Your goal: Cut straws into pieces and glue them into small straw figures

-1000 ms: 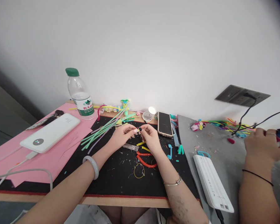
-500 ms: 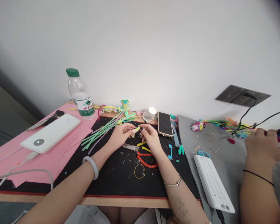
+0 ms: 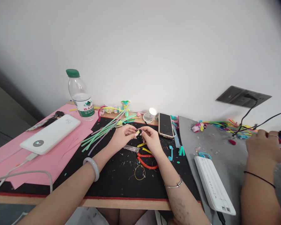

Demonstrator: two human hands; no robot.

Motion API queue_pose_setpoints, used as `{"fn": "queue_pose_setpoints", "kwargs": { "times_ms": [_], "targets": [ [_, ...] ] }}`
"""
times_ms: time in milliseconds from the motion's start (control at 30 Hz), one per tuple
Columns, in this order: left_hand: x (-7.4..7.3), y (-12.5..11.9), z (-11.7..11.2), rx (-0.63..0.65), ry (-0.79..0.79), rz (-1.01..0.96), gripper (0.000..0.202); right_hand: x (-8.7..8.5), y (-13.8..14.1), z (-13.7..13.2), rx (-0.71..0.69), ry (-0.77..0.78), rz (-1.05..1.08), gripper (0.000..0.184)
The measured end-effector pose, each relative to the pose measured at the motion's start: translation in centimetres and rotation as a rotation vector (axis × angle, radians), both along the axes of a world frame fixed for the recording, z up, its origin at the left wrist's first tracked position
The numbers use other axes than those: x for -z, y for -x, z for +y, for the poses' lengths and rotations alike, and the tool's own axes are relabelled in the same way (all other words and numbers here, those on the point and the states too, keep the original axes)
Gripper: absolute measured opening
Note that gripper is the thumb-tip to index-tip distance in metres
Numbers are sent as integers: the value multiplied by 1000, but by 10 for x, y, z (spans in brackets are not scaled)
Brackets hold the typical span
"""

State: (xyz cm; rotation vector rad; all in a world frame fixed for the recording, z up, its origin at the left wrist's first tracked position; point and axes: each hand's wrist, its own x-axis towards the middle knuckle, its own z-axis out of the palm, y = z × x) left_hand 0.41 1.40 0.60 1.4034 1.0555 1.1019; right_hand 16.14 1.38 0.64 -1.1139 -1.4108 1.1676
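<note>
My left hand (image 3: 121,136) and my right hand (image 3: 150,137) meet over the black mat (image 3: 117,175), fingertips pinched together on a small pale yellow-green piece (image 3: 137,132). Just below them lie red-handled pliers (image 3: 146,162), short yellow pieces (image 3: 141,144) and a thin ring of wire (image 3: 140,172). A bundle of long green and purple fuzzy sticks (image 3: 105,129) fans out to the left of my left hand.
A water bottle (image 3: 81,95), a white power bank (image 3: 50,133) on pink paper (image 3: 37,156), a small tealight cup (image 3: 150,113) and a phone (image 3: 165,124) stand around. At right, another person's hand (image 3: 264,148) works over a grey mat beside a white power bank (image 3: 213,184).
My fingers have worked the small piece between them; it showed longer half a second ago and is now mostly covered. Hands stayed in place.
</note>
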Motion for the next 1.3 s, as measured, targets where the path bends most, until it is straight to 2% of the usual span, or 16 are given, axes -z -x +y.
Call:
{"fn": "queue_pose_setpoints", "kwargs": {
  "times_ms": [467, 733, 900, 1300],
  "targets": [
    [-3, 1, -3, 48, -50, 96, 26, -1, 2, -2, 14, 1, -58, 21],
    [-4, 1, -4, 54, -56, 129, 26, 0, 0, 0, -1, -11, -98, 18],
    [-3, 1, -4, 90, -48, 131, 27, 2, 0, 1, -20, -14, -93, 17],
    [-3, 1, -3, 68, -18, 68, 28, 0, 5, -3, 24, -73, -155, 19]
  ]
}}
